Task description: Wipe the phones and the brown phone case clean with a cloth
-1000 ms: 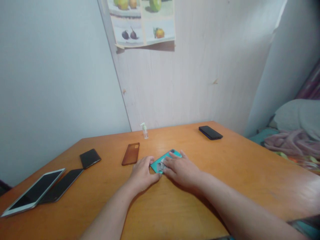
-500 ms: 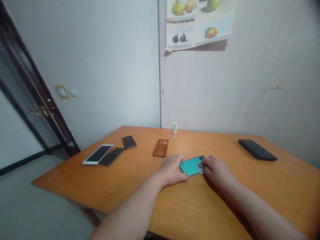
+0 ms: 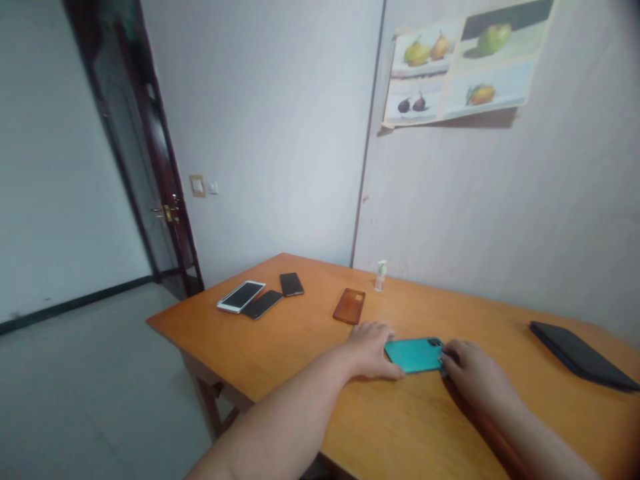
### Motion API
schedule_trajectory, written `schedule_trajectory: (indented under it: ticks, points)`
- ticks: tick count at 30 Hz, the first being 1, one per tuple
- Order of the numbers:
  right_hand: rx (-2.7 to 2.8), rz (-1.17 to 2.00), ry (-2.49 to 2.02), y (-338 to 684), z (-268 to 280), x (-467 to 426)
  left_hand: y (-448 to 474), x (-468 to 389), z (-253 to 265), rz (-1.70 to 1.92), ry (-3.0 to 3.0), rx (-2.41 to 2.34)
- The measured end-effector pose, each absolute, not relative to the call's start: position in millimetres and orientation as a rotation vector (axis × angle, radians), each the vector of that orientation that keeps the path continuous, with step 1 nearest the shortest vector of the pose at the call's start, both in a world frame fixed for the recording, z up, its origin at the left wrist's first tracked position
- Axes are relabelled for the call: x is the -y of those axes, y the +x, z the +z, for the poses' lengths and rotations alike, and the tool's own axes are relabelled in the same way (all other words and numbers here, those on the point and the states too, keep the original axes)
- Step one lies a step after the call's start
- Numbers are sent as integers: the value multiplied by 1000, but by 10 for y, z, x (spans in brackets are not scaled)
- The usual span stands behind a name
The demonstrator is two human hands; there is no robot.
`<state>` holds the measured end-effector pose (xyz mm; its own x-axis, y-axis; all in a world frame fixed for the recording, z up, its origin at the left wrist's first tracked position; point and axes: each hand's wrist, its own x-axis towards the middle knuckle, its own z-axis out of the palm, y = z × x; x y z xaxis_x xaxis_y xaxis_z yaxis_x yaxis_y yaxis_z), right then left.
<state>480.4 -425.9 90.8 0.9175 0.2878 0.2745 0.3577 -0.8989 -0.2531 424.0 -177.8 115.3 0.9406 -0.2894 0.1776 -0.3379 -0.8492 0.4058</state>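
A teal smartphone lies back side up on the wooden table, its dark camera block at the far right corner. My left hand grips the phone's left end, thumb along the near edge and fingers at the far edge. At the right end my right hand is closed with its fingertips at the phone's edge. It pinches a small grey cloth, mostly hidden by the fingers. Beyond the left hand rests a brown translucent phone case.
Left on the table are a white tablet, a black phone and another dark phone. A small clear pump bottle stands near the wall. A black flat case lies at the right.
My view has turned left. The right hand and cloth have moved from the phone's back to its right edge, and the phone lies straighter across. The left hand keeps its hold.
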Motion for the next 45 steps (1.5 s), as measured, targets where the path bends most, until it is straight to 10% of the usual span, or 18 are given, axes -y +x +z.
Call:
schedule_trajectory:
  ticks: [45]
  points:
    - [528,-349,-2778,4687,1057,4164,4271,1790,1014,317,2603,412]
